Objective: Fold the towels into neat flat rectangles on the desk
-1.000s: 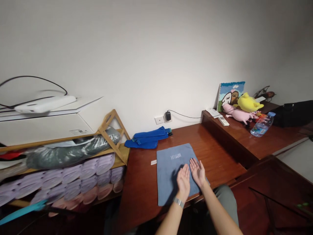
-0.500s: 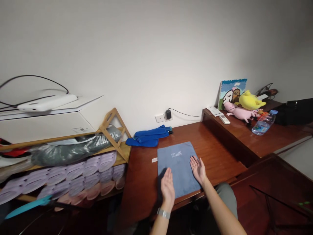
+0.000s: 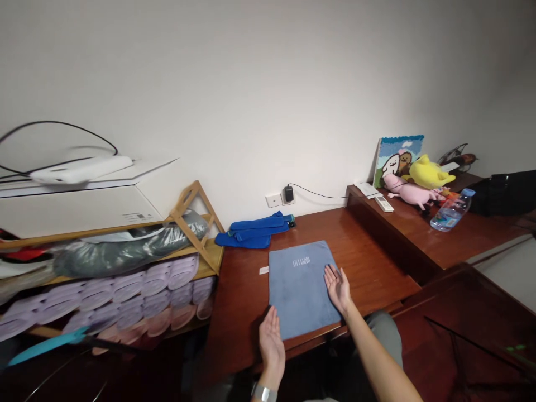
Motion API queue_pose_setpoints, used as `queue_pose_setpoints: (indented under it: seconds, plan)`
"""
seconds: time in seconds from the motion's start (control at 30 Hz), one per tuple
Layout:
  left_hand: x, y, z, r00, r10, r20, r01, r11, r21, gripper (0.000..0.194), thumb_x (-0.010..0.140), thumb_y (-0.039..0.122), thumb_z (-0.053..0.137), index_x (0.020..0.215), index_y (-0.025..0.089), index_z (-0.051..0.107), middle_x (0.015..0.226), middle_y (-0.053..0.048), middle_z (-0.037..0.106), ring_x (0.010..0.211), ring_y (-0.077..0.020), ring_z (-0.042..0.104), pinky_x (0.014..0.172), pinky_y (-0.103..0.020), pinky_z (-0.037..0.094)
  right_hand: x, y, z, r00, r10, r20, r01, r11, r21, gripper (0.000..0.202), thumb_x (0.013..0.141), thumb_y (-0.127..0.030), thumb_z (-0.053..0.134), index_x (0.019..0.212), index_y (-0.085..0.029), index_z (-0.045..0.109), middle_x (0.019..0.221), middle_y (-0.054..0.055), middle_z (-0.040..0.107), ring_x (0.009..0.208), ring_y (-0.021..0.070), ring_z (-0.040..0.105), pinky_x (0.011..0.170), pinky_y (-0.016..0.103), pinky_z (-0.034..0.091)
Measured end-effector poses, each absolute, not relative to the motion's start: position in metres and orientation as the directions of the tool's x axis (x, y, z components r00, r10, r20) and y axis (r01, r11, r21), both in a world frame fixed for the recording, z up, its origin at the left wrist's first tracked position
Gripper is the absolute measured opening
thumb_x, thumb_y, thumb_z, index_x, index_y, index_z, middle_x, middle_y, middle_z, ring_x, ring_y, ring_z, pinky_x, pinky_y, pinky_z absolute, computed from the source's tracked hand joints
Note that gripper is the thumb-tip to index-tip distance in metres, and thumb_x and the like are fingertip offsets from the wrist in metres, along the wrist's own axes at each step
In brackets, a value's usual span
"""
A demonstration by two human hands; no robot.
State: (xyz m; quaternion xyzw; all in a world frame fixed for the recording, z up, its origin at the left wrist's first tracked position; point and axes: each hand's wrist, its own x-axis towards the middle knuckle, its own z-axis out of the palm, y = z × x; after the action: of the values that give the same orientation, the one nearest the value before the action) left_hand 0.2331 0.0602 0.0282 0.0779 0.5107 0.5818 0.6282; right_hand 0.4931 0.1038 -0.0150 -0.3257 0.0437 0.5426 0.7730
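A blue-grey towel (image 3: 302, 296) lies flat on the brown wooden desk (image 3: 360, 245), with white lettering near its far edge and a small white tag sticking out on the left. My left hand (image 3: 272, 341) is by the towel's near left corner, palm turned inward and fingers stretched, holding nothing. Over the towel's right edge is my right hand (image 3: 338, 287), palm up and fingers extended, also without anything in it. Whether either hand touches the cloth I cannot tell.
A folded bright blue cloth (image 3: 257, 230) lies at the desk's back left. Left stands a wooden rack (image 3: 196, 223) with several lilac slippers (image 3: 157, 282). On the raised right surface are a water bottle (image 3: 450, 215), a pink plush toy (image 3: 408, 191) and a remote (image 3: 384, 204).
My left hand has moved down and left, from above the towel to its near left corner. My right hand has barely shifted. The towel lies as before.
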Motion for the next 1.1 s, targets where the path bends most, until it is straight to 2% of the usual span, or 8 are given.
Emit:
queue_pose_setpoints:
  seconds: [0.17,0.27,0.4,0.57,0.73,0.83,0.9,1.1]
  plan:
    - [0.285,0.064,0.046,0.122,0.916,-0.382,-0.683,0.357,0.638,0.042,0.098,0.033,0.05,0.111,0.014,0.085,0.149,-0.021,0.075,0.154,-0.0311,0.057,0.136,-0.045,0.037,0.455,0.088,-0.005,0.326,0.895,-0.304,-0.883,0.174,-0.436,0.043,0.096,-0.052,0.071,0.128,-0.024,0.076,0.145,0.011,0.077,0.147,0.0245,0.064,0.122,0.05,0.054]
    - [0.311,0.07,0.047,0.229,0.868,-0.441,-0.666,0.47,0.579,0.041,0.094,0.032,0.053,0.111,0.014,0.086,0.154,-0.023,0.07,0.158,-0.0322,0.052,0.136,-0.045,0.037,0.43,0.072,-0.017,0.239,0.919,-0.313,-0.893,0.082,-0.443,0.042,0.095,-0.052,0.072,0.127,-0.025,0.077,0.143,0.011,0.078,0.146,0.0261,0.065,0.122,0.053,0.055]
    - [0.283,0.075,0.035,0.078,0.817,-0.572,-0.702,0.452,0.55,0.041,0.091,0.029,0.054,0.119,0.027,0.084,0.16,-0.009,0.069,0.158,-0.0245,0.052,0.132,-0.036,0.042,0.44,0.055,-0.039,0.242,0.889,-0.388,-0.89,0.044,-0.455,0.038,0.093,-0.049,0.075,0.121,-0.024,0.078,0.135,0.011,0.081,0.141,0.0267,0.069,0.119,0.051,0.057]
    - [0.203,0.067,0.02,-0.156,0.784,-0.601,-0.699,0.342,0.628,0.045,0.092,0.027,0.05,0.122,0.037,0.081,0.153,0.005,0.075,0.158,-0.0197,0.052,0.132,-0.037,0.039,0.507,0.045,-0.038,0.391,0.821,-0.417,-0.863,0.168,-0.477,0.038,0.09,-0.045,0.076,0.121,-0.022,0.078,0.135,0.013,0.08,0.143,0.0278,0.067,0.12,0.048,0.058]
    - [0.201,0.059,0.023,-0.144,0.884,-0.444,-0.666,0.245,0.704,0.033,0.091,0.032,0.053,0.099,0.035,0.085,0.135,0.0,0.084,0.156,-0.0249,0.056,0.136,-0.042,0.036,0.519,0.041,-0.019,0.464,0.79,-0.401,-0.835,0.239,-0.496,0.042,0.088,-0.047,0.078,0.124,-0.024,0.078,0.139,0.013,0.079,0.148,0.031,0.064,0.121,0.053,0.057]
    - [0.238,0.069,0.036,0.054,0.924,-0.379,-0.672,0.315,0.671,0.036,0.09,0.036,0.056,0.105,0.025,0.087,0.138,-0.012,0.082,0.155,-0.0313,0.057,0.136,-0.046,0.036,0.481,0.042,-0.018,0.355,0.865,-0.355,-0.869,0.166,-0.466,0.044,0.092,-0.047,0.077,0.128,-0.023,0.076,0.144,0.013,0.077,0.146,0.0289,0.066,0.121,0.052,0.057]
    - [0.256,0.08,0.041,0.122,0.895,-0.43,-0.673,0.393,0.627,0.039,0.09,0.035,0.057,0.111,0.019,0.086,0.143,-0.018,0.079,0.156,-0.0328,0.055,0.136,-0.046,0.037,0.457,0.041,-0.024,0.289,0.892,-0.348,-0.884,0.109,-0.455,0.042,0.092,-0.046,0.078,0.127,-0.023,0.077,0.142,0.013,0.078,0.144,0.0275,0.067,0.12,0.05,0.057]
    - [0.225,0.083,0.014,-0.008,0.83,-0.558,-0.699,0.394,0.596,0.039,0.089,0.03,0.056,0.116,0.034,0.083,0.143,-0.002,0.08,0.156,-0.0231,0.054,0.13,-0.038,0.043,0.487,0.022,-0.043,0.393,0.815,-0.426,-0.849,0.143,-0.509,0.038,0.082,-0.046,0.085,0.114,-0.026,0.08,0.132,0.012,0.081,0.142,0.0321,0.068,0.12,0.054,0.058]
